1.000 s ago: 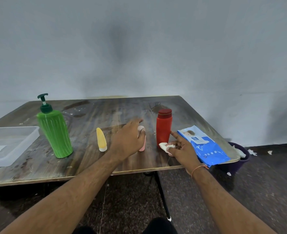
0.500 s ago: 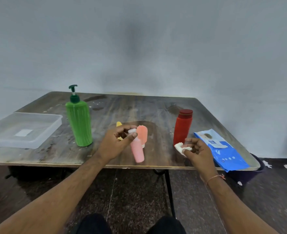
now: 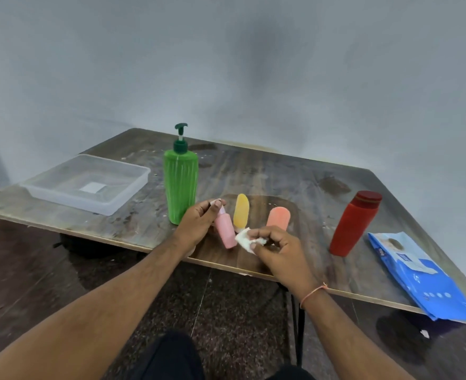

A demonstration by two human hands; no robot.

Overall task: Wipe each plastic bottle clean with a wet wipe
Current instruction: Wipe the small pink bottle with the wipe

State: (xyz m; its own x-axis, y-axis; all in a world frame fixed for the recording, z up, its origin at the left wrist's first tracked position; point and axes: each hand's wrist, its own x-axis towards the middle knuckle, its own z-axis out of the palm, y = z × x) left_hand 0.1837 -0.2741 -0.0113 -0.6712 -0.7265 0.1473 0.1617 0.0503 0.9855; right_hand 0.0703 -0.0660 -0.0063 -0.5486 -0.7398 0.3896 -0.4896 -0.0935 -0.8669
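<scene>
Nearest, dark-clothed knees are cut off at the bottom edge, and both bare forearms reach up from there over the dark floor toward the bench.

The right hand, with a thin thread band at the wrist, has its grip pinched together on a crumpled white wipe; most of the wipe is buried under the fingers, so only one bunched corner shows. That corner touches the lower end of the pink bottle.

The left hand has its grip clamped on the pink bottle near its white cap, holding it tilted above the bench's near edge. The cap is mostly hidden by the fingertips.

Just behind stand a yellow bottle, its base hidden by the wipe, and an orange bottle, its lower part hidden by the right hand. The tall green pump bottle stands upright just left of them.

Well to the right, a red bottle stands, and a blue wipe pack lies overhanging the bench edge; its print is too blurred to read.

Far left, a clear tray holds a pale patch that cannot be made out.
</scene>
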